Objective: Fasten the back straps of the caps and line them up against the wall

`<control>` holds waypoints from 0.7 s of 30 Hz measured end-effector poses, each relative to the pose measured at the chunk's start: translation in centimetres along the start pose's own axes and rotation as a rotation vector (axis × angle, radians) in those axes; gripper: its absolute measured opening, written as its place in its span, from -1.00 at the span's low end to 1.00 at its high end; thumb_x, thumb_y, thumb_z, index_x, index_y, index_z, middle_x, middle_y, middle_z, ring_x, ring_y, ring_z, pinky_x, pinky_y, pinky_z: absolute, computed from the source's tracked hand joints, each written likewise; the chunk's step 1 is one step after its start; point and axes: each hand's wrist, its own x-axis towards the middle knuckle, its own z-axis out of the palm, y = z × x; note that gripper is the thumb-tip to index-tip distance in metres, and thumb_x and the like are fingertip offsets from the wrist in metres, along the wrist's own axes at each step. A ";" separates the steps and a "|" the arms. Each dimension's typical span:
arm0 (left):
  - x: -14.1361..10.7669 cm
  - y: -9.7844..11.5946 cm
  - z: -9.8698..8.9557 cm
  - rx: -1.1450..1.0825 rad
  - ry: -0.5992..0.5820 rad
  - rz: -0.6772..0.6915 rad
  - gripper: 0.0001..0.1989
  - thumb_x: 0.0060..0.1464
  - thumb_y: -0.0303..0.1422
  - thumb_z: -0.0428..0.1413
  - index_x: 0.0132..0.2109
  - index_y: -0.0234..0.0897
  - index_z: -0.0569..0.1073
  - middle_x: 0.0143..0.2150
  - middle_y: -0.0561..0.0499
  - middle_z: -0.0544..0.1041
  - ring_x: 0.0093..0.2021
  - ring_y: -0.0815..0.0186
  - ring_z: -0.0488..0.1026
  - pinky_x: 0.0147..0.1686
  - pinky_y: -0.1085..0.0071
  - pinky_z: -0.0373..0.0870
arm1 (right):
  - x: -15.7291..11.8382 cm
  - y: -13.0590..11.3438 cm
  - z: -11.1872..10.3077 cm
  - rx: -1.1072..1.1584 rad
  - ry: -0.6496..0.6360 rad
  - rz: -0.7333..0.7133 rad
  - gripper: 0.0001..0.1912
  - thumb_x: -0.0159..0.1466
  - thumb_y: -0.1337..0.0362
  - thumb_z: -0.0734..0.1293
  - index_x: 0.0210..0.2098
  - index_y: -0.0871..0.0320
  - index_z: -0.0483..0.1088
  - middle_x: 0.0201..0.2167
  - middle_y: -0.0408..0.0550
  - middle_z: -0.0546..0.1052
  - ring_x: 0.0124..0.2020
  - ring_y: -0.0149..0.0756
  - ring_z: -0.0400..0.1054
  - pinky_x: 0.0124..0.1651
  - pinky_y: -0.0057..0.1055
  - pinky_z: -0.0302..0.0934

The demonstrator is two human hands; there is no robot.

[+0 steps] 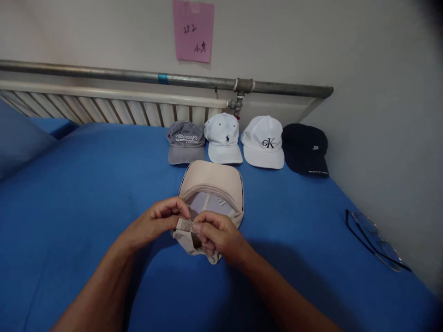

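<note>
A beige baseball cap (212,177) lies upside down on the blue sheet, its brim pointing away from me and its inside showing. Both my hands are at its back edge. My left hand (159,220) pinches one end of the cap's adjustment strap (185,224), which carries a small embossed mark. From the other side, my right hand (221,235) grips the strap between thumb and forefinger, its other fingers curled below. The right fingers hide part of the strap and the back opening.
Along the back stand a grey cap (186,138), a pale cap with a small rider mark (224,136), a white CK cap (263,138) and a black cap (306,146). Eyeglasses (375,240) lie at the right by the wall. A radiator (114,108) and metal pipe (121,74) run behind.
</note>
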 end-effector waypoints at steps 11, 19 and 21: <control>-0.3 0.1 -0.1 -0.062 0.003 0.041 -0.84 0.03 -0.32 0.26 -0.29 -0.31 0.48 -0.36 0.03 0.46 -0.40 0.42 0.36 -0.40 0.53 0.30 | -0.4 -0.8 -0.1 -0.026 0.102 -0.054 -0.88 -0.01 0.35 0.36 -0.43 0.15 0.38 -0.67 -0.28 0.41 -0.65 -0.52 0.23 -0.53 -0.53 0.14; -0.4 0.3 -0.1 -0.053 -0.036 0.023 -0.85 0.03 -0.34 0.25 -0.29 -0.33 0.48 -0.34 -0.01 0.48 -0.40 0.40 0.38 -0.40 0.52 0.33 | -0.5 -1.0 0.0 0.036 0.059 -0.066 -0.83 -0.05 0.34 0.40 -0.43 0.15 0.37 -0.66 -0.28 0.42 -0.65 -0.52 0.25 -0.54 -0.54 0.14; -0.4 0.4 -0.1 -0.046 -0.042 0.023 -0.85 0.03 -0.34 0.25 -0.29 -0.33 0.48 -0.34 -0.01 0.48 -0.39 0.39 0.39 -0.40 0.52 0.33 | -0.6 -1.1 0.0 0.029 0.038 -0.065 -0.83 -0.04 0.35 0.41 -0.43 0.15 0.36 -0.66 -0.28 0.41 -0.65 -0.53 0.24 -0.55 -0.56 0.13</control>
